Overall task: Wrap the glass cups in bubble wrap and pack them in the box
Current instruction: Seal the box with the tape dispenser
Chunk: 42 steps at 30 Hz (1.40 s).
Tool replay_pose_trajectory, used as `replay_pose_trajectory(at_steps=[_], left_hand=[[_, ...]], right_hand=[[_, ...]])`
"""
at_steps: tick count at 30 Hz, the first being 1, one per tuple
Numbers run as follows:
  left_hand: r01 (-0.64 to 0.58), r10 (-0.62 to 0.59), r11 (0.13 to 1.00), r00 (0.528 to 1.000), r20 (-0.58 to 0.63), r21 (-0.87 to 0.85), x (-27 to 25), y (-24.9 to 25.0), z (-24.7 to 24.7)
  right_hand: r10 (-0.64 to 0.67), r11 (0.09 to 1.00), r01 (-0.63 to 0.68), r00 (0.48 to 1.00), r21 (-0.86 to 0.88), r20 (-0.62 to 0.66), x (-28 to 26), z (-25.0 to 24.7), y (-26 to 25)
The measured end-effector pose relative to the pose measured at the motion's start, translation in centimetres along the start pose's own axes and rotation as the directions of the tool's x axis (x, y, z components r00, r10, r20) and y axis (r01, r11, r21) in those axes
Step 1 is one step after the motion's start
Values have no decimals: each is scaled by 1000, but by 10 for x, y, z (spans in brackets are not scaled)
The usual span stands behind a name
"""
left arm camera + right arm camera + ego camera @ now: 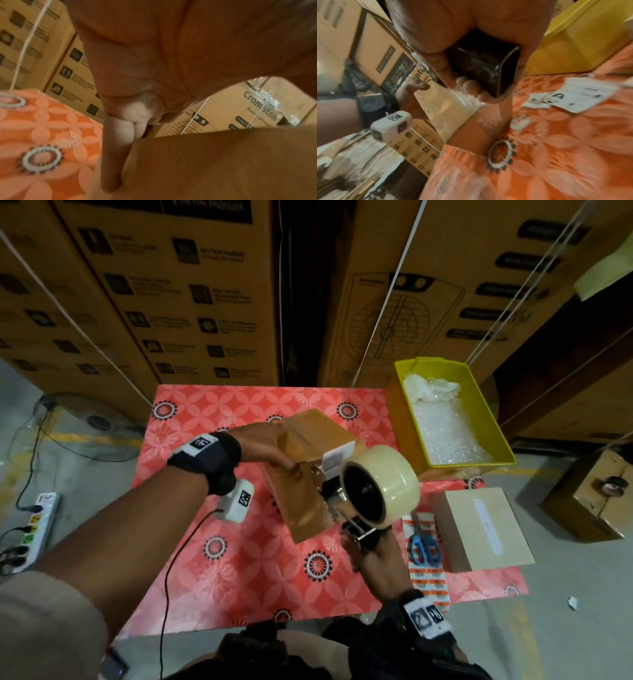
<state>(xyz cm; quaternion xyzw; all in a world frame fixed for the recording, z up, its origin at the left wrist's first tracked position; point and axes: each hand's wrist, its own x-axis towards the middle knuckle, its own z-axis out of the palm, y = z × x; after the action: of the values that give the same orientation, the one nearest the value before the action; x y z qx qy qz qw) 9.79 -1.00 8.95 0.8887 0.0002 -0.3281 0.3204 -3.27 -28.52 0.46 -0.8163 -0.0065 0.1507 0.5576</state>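
Observation:
A brown cardboard box [305,501] is held tilted above the red patterned table [239,570]. My left hand [274,455] grips its upper left edge, thumb over the top. In the left wrist view my left hand [154,67] lies along the box [214,162], one finger down its side. My right hand [370,553] grips the black handle of a tape dispenser [380,484], whose clear tape roll is against the box's right end. The right wrist view shows the right hand [471,88] round the handle [481,67], with the box [447,108] beyond. No glass cup is visible.
A yellow bin [503,440] holding bubble wrap stands at the table's back right. A closed brown box [483,529] sits at the right, with blue scissors [424,546] on sticker sheets beside it. Large cartons [191,302] wall the back. A power strip [30,529] lies on the floor at left.

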Motion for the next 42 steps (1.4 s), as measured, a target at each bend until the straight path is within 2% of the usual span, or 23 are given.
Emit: replay_pose_trajectory(at_steps=[1,3,7,9,12,13,15,17,18,20,22,30,34,39,42], left_hand=[[10,-8,992,1000,23,-129,1,-3,-9],[53,-55,960,999,1,-275,9,-11,-26],[-44,57,939,998,30,-340,31,-13,-33],[-74,79,933,997,0,-353,38,-8,-37],[-125,116,964,992,-49,-236,41,-10,-54],[-124,114,981,991,-75,-151,40,-14,-62],[-117,119,993,977,-175,21,33,-20,-69],[-104,128,989,961,-244,107,20,-19,-62],[-55,105,979,961,-256,197,17,-20,-56],[129,-22,895,969,-247,428,14,-20,-40],[234,-130,822,965,-229,519,17,-21,-24],[283,-201,898,945,-258,337,42,-31,-25],[193,-141,957,962,-232,217,47,-40,-21],[115,-46,980,925,-377,162,44,-47,8],[82,2,981,905,-425,178,34,-45,26]], right_hand=[[1,1000,-1,1000,-2,16,11,1,-12],[-44,999,44,998,2,40,35,7,-29],[-28,999,30,996,-22,90,69,13,-51],[23,997,-17,997,-81,68,86,18,-54],[68,981,-57,996,-188,56,105,25,-54],[72,976,-59,996,-210,56,110,27,-57],[54,973,-40,997,-228,57,120,30,-68],[47,967,-28,997,-255,69,129,33,-81],[49,965,-27,996,-261,76,133,35,-86],[48,964,-26,996,-266,78,141,39,-98],[49,958,-26,996,-285,74,149,41,-105],[65,943,-36,995,-330,76,179,53,-136],[81,943,-47,993,-328,91,178,51,-136],[59,931,-27,995,-363,79,165,43,-120],[62,920,-22,994,-392,89,152,33,-107]])
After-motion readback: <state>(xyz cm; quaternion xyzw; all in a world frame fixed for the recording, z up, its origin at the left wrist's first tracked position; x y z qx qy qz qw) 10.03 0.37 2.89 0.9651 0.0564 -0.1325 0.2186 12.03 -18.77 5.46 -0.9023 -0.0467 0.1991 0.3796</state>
